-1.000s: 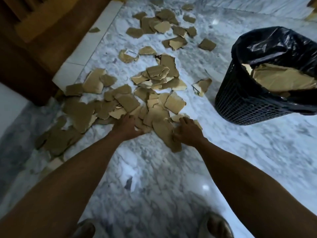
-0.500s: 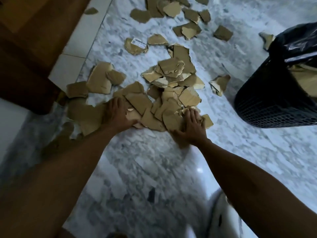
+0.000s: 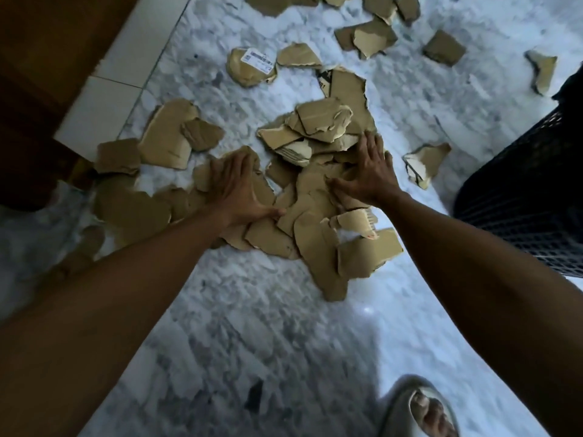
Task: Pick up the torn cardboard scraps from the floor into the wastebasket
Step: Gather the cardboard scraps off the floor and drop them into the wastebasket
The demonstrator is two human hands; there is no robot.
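Two hands lie flat on a heap of torn cardboard scraps (image 3: pixel 318 216) on the marble floor (image 3: pixel 252 326): left hand (image 3: pixel 235 187) and right hand (image 3: pixel 369 175), fingers straight and slightly spread, pressing down. The black mesh wastebasket (image 3: pixel 530 197) stands at right, near the heap.
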